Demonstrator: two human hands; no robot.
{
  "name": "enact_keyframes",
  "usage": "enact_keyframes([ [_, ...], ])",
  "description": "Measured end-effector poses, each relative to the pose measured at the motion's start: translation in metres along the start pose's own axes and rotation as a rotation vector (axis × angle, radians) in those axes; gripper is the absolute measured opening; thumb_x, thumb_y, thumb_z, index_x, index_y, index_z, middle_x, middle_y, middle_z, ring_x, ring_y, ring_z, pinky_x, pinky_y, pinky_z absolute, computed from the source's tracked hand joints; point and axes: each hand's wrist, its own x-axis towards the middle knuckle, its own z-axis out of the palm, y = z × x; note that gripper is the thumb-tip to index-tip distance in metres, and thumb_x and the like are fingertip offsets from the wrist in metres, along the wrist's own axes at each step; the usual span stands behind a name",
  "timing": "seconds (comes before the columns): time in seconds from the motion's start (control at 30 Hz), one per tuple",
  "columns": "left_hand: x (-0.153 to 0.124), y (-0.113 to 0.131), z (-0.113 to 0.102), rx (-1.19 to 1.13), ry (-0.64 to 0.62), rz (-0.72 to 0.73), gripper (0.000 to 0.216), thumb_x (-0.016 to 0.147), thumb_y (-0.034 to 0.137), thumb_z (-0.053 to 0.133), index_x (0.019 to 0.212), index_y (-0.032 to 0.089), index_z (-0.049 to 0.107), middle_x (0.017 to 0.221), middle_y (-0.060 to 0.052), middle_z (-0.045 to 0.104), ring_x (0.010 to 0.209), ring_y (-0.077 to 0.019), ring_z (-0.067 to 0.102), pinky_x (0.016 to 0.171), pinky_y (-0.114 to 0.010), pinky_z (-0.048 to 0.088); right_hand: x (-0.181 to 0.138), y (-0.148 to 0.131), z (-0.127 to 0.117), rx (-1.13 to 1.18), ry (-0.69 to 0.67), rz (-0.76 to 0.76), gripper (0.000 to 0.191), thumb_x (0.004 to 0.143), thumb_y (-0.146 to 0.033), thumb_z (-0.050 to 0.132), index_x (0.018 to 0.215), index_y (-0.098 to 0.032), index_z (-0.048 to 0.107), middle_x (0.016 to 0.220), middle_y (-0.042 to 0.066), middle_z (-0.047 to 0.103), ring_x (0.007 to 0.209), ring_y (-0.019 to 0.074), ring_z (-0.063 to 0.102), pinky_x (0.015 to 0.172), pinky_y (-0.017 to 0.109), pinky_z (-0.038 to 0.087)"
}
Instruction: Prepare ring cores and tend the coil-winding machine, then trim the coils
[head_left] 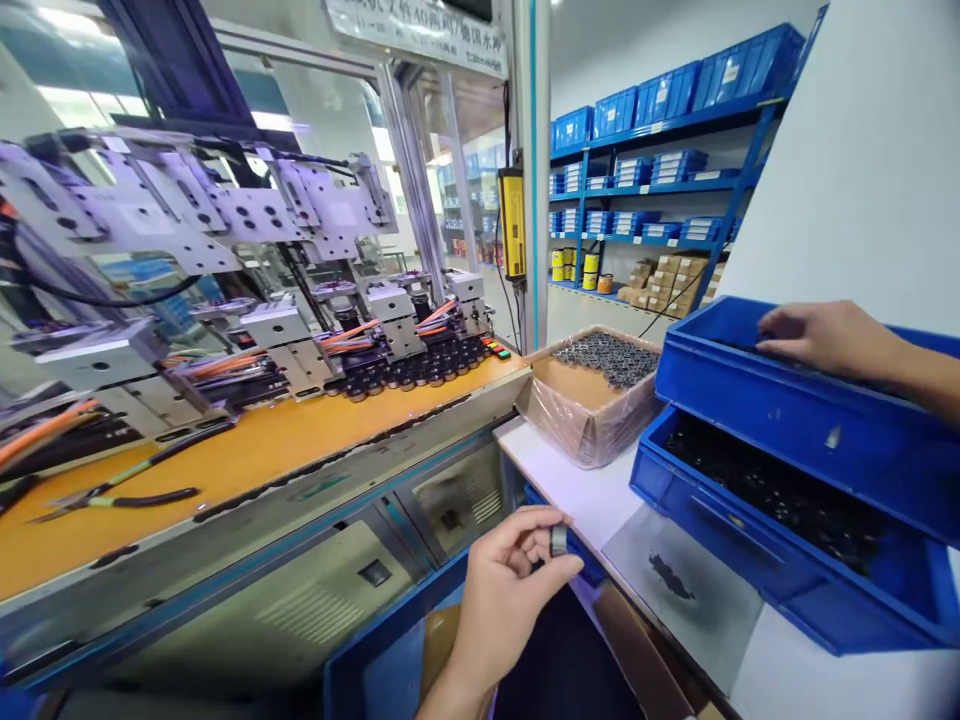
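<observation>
Holding a small dark metal ring (558, 541) between thumb and fingers (541, 527), the left hand (504, 590) sits low in front, near the edge of the white worktop (592, 495). The right hand (821, 338) reaches into the top blue bin (787, 405); its fingers lie down inside, so I cannot tell if they hold anything. A second blue bin (720, 525) below is full of little dark parts. A cardboard box (585, 410) of grey parts stands beside the bins. Pliers (112, 497) lie on the orange machine table (247, 460).
</observation>
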Motion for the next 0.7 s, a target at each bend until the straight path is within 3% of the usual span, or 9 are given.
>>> enact_keyframes([
  [0.07,0.001,-0.003,-0.001,-0.002,0.016,0.006,0.03,0.061,0.018,0.085,0.09,0.015,0.076,0.091,-0.009,0.078,0.075,-0.0164,0.071,0.072,-0.027,0.059,0.001,-0.01,0.0,0.05,-0.136,-0.042,0.051,0.09,-0.047,0.049,0.083,-0.003,0.073,0.068,0.0,0.068,0.06,0.0057,0.063,0.062,0.02,0.046],
  [0.1,0.001,-0.006,-0.001,-0.01,0.017,0.0,0.031,0.061,0.019,0.086,0.09,0.015,0.076,0.093,-0.01,0.078,0.078,-0.0179,0.072,0.074,-0.028,0.061,-0.006,-0.021,0.003,0.085,-0.188,-0.066,0.049,0.088,-0.046,0.052,0.089,-0.002,0.074,0.074,0.002,0.072,0.066,0.0072,0.065,0.065,0.02,0.046],
  [0.2,0.003,-0.017,0.002,-0.02,0.011,-0.039,0.034,0.059,0.02,0.087,0.09,0.017,0.076,0.091,-0.01,0.079,0.077,-0.0202,0.075,0.076,-0.031,0.063,-0.048,-0.067,0.029,0.234,-0.341,-0.167,0.017,0.085,-0.03,0.069,0.085,-0.014,0.075,0.082,0.0,0.074,0.074,0.0074,0.068,0.072,0.015,0.052],
  [0.27,0.004,-0.021,0.004,0.012,0.006,-0.06,0.036,0.057,0.021,0.088,0.09,0.017,0.077,0.089,-0.01,0.08,0.072,-0.0211,0.076,0.072,-0.03,0.064,-0.08,-0.095,0.052,0.588,-0.404,-0.267,0.009,0.089,-0.017,0.066,0.091,-0.012,0.073,0.088,0.007,0.073,0.082,0.0112,0.068,0.078,0.022,0.056],
  [0.33,0.004,-0.022,0.008,0.067,-0.003,-0.068,0.035,0.056,0.021,0.089,0.089,0.017,0.078,0.085,-0.009,0.08,0.07,-0.0218,0.076,0.069,-0.028,0.064,-0.107,-0.114,0.071,0.774,-0.393,-0.3,0.013,0.091,-0.018,0.063,0.092,-0.01,0.073,0.09,0.01,0.068,0.081,0.0122,0.065,0.076,0.024,0.056],
  [0.47,0.005,-0.021,0.019,0.159,-0.015,-0.033,0.034,0.054,0.019,0.089,0.087,0.018,0.08,0.074,-0.007,0.079,0.068,-0.0214,0.076,0.067,-0.024,0.063,-0.135,-0.12,0.084,0.907,-0.371,-0.335,0.015,0.093,-0.02,0.06,0.095,-0.007,0.069,0.087,0.01,0.066,0.077,0.0117,0.061,0.069,0.023,0.054],
  [0.7,0.005,-0.031,0.032,0.16,0.043,-0.009,0.037,0.051,0.021,0.091,0.085,0.019,0.08,0.069,-0.004,0.078,0.062,-0.0191,0.075,0.063,-0.019,0.062,-0.14,-0.108,0.086,0.838,-0.402,-0.323,0.015,0.096,-0.022,0.057,0.094,-0.01,0.065,0.092,0.011,0.064,0.087,0.0126,0.063,0.079,0.025,0.056],
])
